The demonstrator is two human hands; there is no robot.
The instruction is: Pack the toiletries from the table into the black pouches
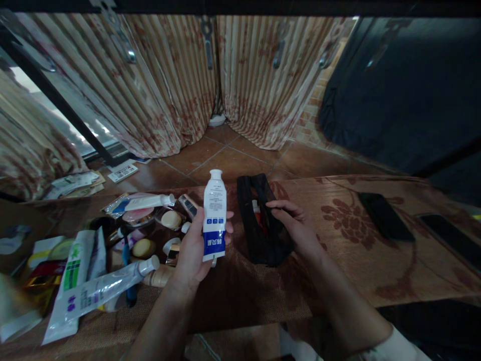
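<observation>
The tube (215, 215) on my screen was smooth white plastic with a soft sheen. I found the loose tubes (108, 289) glossier, their plastic throwing back pale highlights. The pouch (267, 249) looked to me like thin, matt, mesh-like cloth. The tablecloth (349, 273) was dull and coarsely woven, the curtains (259, 75) pleated cloth. I saw a faint shine on smooth floor tiles (225, 150), a metallic glint off the hooks (208, 45), flat paper sheets (75, 183) and a smooth, dark phone (387, 216).
</observation>
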